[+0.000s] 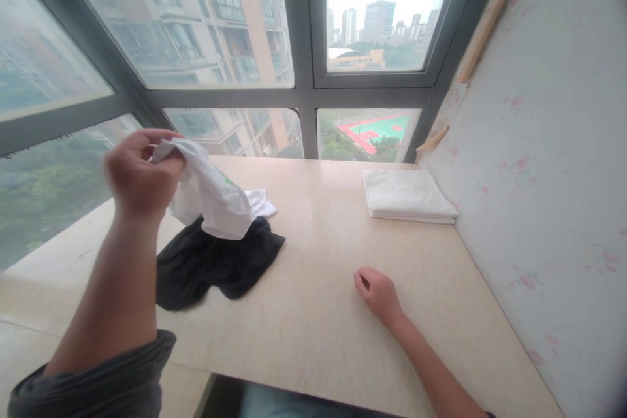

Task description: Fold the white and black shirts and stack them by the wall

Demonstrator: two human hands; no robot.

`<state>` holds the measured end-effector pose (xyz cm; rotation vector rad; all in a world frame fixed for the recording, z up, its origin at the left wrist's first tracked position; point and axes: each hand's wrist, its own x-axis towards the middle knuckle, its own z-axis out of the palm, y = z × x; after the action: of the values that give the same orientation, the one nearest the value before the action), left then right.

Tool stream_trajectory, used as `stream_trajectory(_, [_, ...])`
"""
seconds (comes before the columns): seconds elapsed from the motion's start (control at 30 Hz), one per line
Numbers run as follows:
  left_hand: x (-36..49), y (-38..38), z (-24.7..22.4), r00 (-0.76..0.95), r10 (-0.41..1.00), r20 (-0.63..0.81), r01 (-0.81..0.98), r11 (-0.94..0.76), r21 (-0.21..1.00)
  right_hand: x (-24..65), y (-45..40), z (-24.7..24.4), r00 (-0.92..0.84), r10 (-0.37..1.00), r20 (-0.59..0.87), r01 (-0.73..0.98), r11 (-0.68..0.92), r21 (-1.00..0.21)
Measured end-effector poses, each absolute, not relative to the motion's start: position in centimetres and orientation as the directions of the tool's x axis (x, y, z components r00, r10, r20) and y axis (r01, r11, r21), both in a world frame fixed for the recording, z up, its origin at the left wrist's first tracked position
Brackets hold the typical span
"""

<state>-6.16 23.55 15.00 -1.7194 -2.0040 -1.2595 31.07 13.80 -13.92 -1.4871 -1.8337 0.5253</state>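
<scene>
Raised at the left, my left hand [144,173] pinches the upper edge of a white garment [215,192] with a small green mark. The cloth hangs in loose folds, and its exact kind does not show. Beneath it, a crumpled black garment [220,268] lies on the table. Part of another white cloth [262,202] shows behind the black one; whether it joins the held garment I cannot tell. My right hand [379,294] rests on the tabletop at centre right, its fingers curled into a loose fist with nothing visible in them.
A neatly folded white stack of cloth [406,194] lies at the back right, near the flowered wall [539,163]. Grey-framed windows [304,88] rise behind the pale table [304,320], whose front edge runs close to me.
</scene>
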Motion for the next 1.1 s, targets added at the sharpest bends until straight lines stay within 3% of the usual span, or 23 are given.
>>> stream_trajectory(0.1, [-1.5,24.0,19.8,-0.191,0.597,0.779,0.86,-0.28,0.426,31.5,14.2,-13.3,-0.061,0.971,0.231,0.608,0.219,-0.763])
stream_trajectory(0.17, [1.2,23.8,22.5,-0.171,0.603,0.779,0.845,-0.317,0.431,31.9,14.3,-12.2,-0.046,0.979,0.198,0.541,0.191,-0.819])
stream_trajectory(0.3, [4.9,23.2,25.1,-0.112,0.556,0.824,0.788,-0.455,0.415,32.7,14.5,-7.7,0.039,0.988,0.151,0.235,0.138,-0.962])
stream_trajectory(0.37, [6.3,22.8,24.2,-0.079,0.55,0.832,0.713,-0.552,0.433,33.0,14.6,-5.0,0.074,0.98,0.187,0.083,0.18,-0.98])
stream_trajectory(0.43, [7.3,22.3,21.4,-0.048,0.633,0.772,0.623,-0.586,0.519,33.1,14.7,-2.8,0.077,0.977,0.2,-0.051,0.204,-0.978])
stream_trajectory(0.53, [7.9,21.0,14.3,0.127,0.83,0.543,0.571,-0.509,0.644,33.5,14.9,-2.1,0.04,0.996,0.085,-0.17,0.091,-0.981])
stream_trajectory(0.63, [6.7,19.3,6.2,0.31,0.883,0.352,0.624,-0.468,0.626,34.5,14.6,-4.0,0.025,0.998,-0.052,-0.097,-0.049,-0.994])
stream_trajectory(0.77, [3.7,16.3,-1.5,0.373,0.907,0.194,0.699,-0.412,0.585,35.8,12.8,-7.2,0.07,0.994,-0.084,0.09,-0.09,-0.992])
stream_trajectory(0.97, [2.3,12.2,-4.8,0.373,0.91,0.179,0.72,-0.406,0.562,31.7,8.5,-9.1,0.014,0.999,-0.032,0.407,-0.035,-0.913])
stream_trajectory(1.1, [3.2,10.6,-4.6,0.401,0.894,0.199,0.696,-0.438,0.57,29.0,8.0,-10.5,0.083,0.996,0.04,0.587,-0.017,-0.809])
